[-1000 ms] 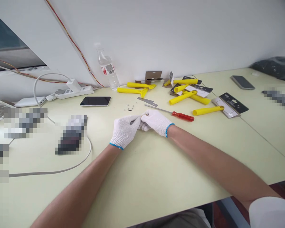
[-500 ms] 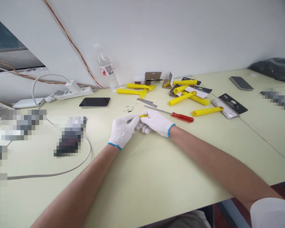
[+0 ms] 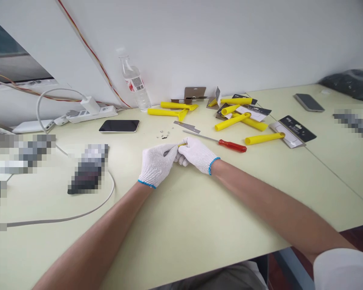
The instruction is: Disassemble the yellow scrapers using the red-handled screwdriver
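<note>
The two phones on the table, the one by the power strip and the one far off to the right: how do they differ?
The phone by the power strip shows a glossy black face and lies near the gloved hands; the phone on the right looks grey and matte and lies far from them, on the adjoining table. Both lie flat, untouched.

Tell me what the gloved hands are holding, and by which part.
Both the left hand and the right hand close around a small yellow piece. Only a sliver shows between the fingertips, so the gripped part cannot be told.
</note>
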Available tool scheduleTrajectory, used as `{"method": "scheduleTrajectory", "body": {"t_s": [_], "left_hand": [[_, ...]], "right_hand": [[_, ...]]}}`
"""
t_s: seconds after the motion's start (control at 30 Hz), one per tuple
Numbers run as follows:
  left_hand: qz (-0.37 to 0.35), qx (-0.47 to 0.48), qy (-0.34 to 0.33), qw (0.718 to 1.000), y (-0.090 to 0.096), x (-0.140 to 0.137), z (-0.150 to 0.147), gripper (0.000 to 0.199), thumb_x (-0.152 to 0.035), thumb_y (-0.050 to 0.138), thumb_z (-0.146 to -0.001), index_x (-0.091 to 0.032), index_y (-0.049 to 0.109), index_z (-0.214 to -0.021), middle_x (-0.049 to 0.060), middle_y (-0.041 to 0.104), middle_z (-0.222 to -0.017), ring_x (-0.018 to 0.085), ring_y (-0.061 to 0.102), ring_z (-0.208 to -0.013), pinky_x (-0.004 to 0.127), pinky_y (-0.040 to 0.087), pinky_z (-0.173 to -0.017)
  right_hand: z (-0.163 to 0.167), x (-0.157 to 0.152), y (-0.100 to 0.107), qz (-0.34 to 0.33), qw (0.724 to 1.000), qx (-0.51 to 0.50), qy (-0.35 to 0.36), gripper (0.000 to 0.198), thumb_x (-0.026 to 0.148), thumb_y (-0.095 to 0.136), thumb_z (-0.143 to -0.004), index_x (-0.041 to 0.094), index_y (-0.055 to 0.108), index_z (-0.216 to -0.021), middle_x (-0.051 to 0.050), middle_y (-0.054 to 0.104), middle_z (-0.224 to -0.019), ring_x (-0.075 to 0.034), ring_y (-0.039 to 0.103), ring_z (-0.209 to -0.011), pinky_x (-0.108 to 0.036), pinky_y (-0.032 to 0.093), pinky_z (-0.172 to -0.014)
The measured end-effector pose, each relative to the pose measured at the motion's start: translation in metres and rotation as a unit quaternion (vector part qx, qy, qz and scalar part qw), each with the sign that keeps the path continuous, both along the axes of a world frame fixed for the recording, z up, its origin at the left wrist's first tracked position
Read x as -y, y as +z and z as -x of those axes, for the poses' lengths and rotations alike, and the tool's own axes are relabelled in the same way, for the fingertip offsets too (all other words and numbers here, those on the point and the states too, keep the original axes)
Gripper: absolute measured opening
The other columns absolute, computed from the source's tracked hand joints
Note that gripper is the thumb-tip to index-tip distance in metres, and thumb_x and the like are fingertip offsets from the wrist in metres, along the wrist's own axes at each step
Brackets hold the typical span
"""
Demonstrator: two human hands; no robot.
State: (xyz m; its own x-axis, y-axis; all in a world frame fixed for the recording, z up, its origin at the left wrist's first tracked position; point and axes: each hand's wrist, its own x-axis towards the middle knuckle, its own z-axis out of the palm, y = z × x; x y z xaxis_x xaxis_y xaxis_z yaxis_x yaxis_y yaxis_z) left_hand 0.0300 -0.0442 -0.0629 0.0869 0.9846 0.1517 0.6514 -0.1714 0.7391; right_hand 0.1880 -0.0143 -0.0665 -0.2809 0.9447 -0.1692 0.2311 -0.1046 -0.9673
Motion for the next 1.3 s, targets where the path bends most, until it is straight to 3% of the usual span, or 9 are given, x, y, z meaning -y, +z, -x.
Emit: {"method": "scheduleTrajectory", "body": {"t_s": [0.13,0.33,0.63,0.83,0.9,1.07,1.3], "left_hand": [[-0.013,-0.014,-0.002,1.000,0.001,0.002,-0.001,0.036,-0.035,0.050,-0.097,-0.019,0.082,-0.091,0.001,0.070,-0.072,0.013,0.058,-0.064,0.027,0.043,-0.064],[-0.020,-0.022,-0.011,1.000,0.001,0.001,-0.002,0.036,-0.031,0.049,-0.097,-0.020,0.083,-0.091,0.001,0.072,-0.077,0.013,0.062,-0.067,0.025,0.046,-0.065],[0.037,0.078,0.039,0.996,0.000,-0.005,0.000,0.033,-0.044,0.059,-0.096,-0.021,0.081,-0.088,-0.003,0.072,-0.068,0.011,0.061,-0.051,0.025,0.049,-0.059],[0.049,0.088,0.045,0.994,0.001,-0.006,0.001,0.031,-0.043,0.060,-0.095,-0.021,0.081,-0.087,-0.003,0.071,-0.068,0.012,0.062,-0.053,0.024,0.048,-0.057],[0.038,0.078,0.039,0.995,0.001,-0.004,0.001,0.032,-0.042,0.059,-0.096,-0.021,0.080,-0.086,-0.003,0.071,-0.068,0.011,0.061,-0.053,0.024,0.048,-0.058],[-0.018,0.023,0.004,1.000,0.001,-0.001,-0.003,0.035,-0.039,0.054,-0.098,-0.019,0.076,-0.079,-0.002,0.068,-0.068,0.011,0.060,-0.058,0.024,0.044,-0.059],[0.002,0.062,0.031,0.998,-0.001,-0.007,0.000,0.032,-0.041,0.057,-0.098,-0.021,0.078,-0.083,-0.004,0.070,-0.069,0.011,0.060,-0.053,0.025,0.048,-0.062]], "right_hand": [[-0.001,0.001,0.001,-0.009,1.000,0.010,-0.007,0.027,0.029,0.053,-0.096,0.026,0.056,-0.069,0.003,0.072,-0.060,-0.007,0.070,-0.052,-0.013,0.046,-0.047],[-0.001,0.002,0.002,-0.016,0.999,0.028,-0.026,0.027,0.021,0.054,-0.098,0.023,0.057,-0.071,0.003,0.073,-0.061,-0.003,0.066,-0.051,-0.010,0.040,-0.044],[-0.007,0.000,0.009,-0.005,0.999,-0.032,-0.006,0.051,0.026,0.027,-0.105,0.012,0.052,-0.062,0.001,0.068,-0.055,0.002,0.064,-0.053,-0.007,0.031,-0.050],[-0.009,-0.001,0.008,0.040,0.998,-0.032,0.027,0.040,0.022,0.040,-0.108,0.015,0.056,-0.072,0.004,0.067,-0.056,0.000,0.063,-0.052,-0.007,0.035,-0.048],[-0.009,-0.002,0.006,0.051,0.998,-0.035,0.029,0.037,0.020,0.037,-0.108,0.016,0.058,-0.079,0.003,0.070,-0.061,0.000,0.063,-0.052,-0.010,0.036,-0.049],[-0.008,-0.002,0.003,0.058,0.997,-0.041,0.014,0.013,0.011,0.058,-0.101,0.018,0.055,-0.090,0.000,0.073,-0.069,-0.006,0.060,-0.051,-0.014,0.045,-0.047],[-0.008,-0.001,0.011,0.072,0.995,-0.064,0.036,0.012,0.015,0.050,-0.108,0.019,0.053,-0.097,-0.003,0.075,-0.082,-0.010,0.066,-0.058,-0.019,0.054,-0.051]]}}
